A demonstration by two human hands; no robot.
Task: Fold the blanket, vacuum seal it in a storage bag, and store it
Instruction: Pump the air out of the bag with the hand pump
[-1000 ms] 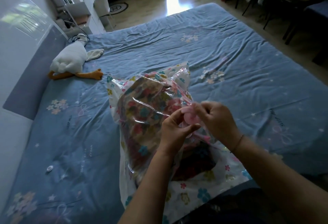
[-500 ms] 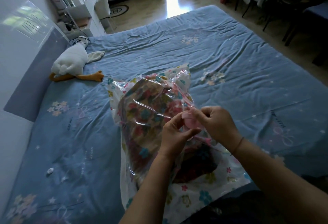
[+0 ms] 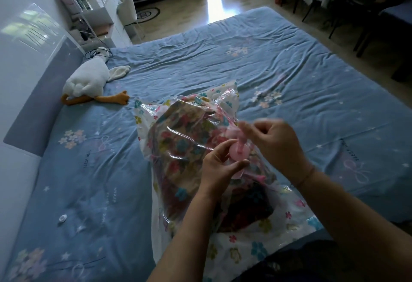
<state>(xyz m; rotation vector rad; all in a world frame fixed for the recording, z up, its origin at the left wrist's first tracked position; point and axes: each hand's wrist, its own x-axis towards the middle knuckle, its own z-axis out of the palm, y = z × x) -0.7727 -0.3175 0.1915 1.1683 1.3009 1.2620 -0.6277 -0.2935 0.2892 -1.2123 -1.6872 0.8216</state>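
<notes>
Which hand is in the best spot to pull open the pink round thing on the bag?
Probably the right hand: its fingertips seem to pinch the pink flap just above the pink valve, though it's blurred. The left hand grips the valve's rim, steadying it on the storage bag.

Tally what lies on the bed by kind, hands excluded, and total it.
Storage bag: 1
Blanket, inside the bag: 1
Pink valve, on the bag: 1
Plush goose: 1
Small white round piece: 1
Total: 5
</notes>
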